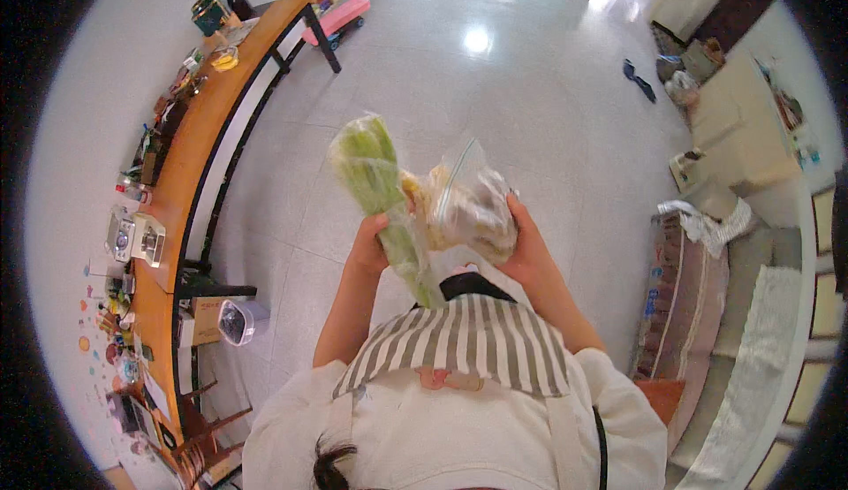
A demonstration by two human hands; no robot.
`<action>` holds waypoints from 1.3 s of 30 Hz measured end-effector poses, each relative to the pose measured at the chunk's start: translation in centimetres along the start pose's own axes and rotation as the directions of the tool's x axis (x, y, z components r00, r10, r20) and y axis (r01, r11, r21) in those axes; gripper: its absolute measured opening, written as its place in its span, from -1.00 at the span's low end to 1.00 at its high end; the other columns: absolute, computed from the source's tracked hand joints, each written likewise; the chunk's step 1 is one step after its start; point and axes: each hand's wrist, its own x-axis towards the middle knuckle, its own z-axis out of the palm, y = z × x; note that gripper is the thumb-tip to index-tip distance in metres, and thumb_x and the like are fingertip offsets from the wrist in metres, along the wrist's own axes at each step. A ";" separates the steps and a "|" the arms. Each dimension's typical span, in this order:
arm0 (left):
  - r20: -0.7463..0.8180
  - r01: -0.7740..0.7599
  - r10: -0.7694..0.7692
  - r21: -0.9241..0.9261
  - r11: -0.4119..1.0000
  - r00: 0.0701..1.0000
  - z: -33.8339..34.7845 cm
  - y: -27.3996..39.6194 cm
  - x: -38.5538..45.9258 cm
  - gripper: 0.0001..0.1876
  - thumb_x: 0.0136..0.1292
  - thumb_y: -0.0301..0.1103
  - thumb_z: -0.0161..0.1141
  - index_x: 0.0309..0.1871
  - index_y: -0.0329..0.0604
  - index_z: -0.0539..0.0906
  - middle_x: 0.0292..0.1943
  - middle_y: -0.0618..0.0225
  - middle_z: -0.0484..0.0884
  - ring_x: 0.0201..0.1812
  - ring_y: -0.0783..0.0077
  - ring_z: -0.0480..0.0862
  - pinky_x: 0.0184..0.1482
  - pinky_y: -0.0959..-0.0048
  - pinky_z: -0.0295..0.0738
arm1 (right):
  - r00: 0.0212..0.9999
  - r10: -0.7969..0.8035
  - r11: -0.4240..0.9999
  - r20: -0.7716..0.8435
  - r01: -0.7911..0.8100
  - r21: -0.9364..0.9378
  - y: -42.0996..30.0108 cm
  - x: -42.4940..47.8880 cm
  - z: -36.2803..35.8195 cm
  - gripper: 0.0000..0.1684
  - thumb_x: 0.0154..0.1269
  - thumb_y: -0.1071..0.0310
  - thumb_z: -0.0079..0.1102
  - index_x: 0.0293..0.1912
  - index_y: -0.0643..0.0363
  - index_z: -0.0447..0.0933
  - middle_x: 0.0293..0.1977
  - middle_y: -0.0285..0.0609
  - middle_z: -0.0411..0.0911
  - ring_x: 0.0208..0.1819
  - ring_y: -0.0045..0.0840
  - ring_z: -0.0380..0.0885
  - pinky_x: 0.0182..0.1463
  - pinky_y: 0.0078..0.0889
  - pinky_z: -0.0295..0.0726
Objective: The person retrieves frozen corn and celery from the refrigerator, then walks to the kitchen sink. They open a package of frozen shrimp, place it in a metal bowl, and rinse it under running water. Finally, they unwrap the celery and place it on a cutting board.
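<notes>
My left hand grips a long bundle of green stalks in clear plastic wrap, which slants from upper left down towards my chest. My right hand is closed around the right side of a clear zip-lock bag with greyish and pale contents that I cannot make out. Between the two, close to the fingers of my left hand, is something yellowish in plastic. All of it is held up in front of my striped apron, above the floor.
A long wooden table with many small items runs along the left wall. A waste bin stands by it, a pink skateboard-like board beyond its far end. On the right are a sofa with cloths, a pale cabinet and a dark item on the floor.
</notes>
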 end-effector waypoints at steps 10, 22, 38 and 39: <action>-0.073 -0.072 0.063 -0.132 0.989 0.995 -5.3 5.1 27.8 -0.44 -0.07 -0.02 0.26 -0.06 -0.20 0.46 -0.23 0.36 0.51 -0.18 0.44 0.54 -0.12 0.41 0.47 | 1.000 0.026 0.998 -0.002 -0.026 -0.055 -19.2 27.8 2.7 -0.48 0.23 -0.15 -0.02 0.09 -0.10 0.40 0.06 -0.31 0.43 0.09 -0.43 0.38 0.09 -0.21 0.39; -0.027 0.062 -0.064 -0.069 0.996 0.998 -9.7 12.0 71.4 -0.46 0.14 -0.15 0.06 0.14 -0.29 0.36 0.08 0.21 0.47 0.08 0.28 0.49 0.10 0.29 0.37 | 0.882 -0.432 0.900 -0.188 0.412 -0.141 -45.8 52.0 2.7 -0.56 0.27 0.05 -0.01 0.05 0.08 0.42 0.01 -0.28 0.46 0.05 -0.42 0.43 0.06 -0.26 0.46; 0.001 0.008 0.501 1.000 -0.016 0.865 -17.1 24.2 114.1 -0.58 -0.31 -0.28 0.43 -0.29 -0.18 0.59 -0.38 0.21 0.62 -0.30 0.12 0.59 -0.13 0.23 0.43 | 0.877 -0.389 0.902 -0.283 0.425 0.079 -81.7 90.8 0.2 -0.45 0.20 -0.01 0.10 0.06 0.14 0.39 0.06 -0.11 0.40 0.13 -0.22 0.37 0.08 -0.29 0.54; 0.013 0.033 0.509 0.996 -0.081 0.861 -18.0 24.8 116.6 -0.58 -0.33 -0.28 0.43 -0.30 -0.17 0.59 -0.41 0.22 0.61 -0.30 0.12 0.58 -0.11 0.22 0.41 | 0.887 -0.358 0.914 -0.291 0.397 0.084 -83.9 93.7 0.2 -0.44 0.20 -0.03 0.09 0.06 0.14 0.39 0.05 -0.10 0.41 0.12 -0.23 0.38 0.07 -0.31 0.55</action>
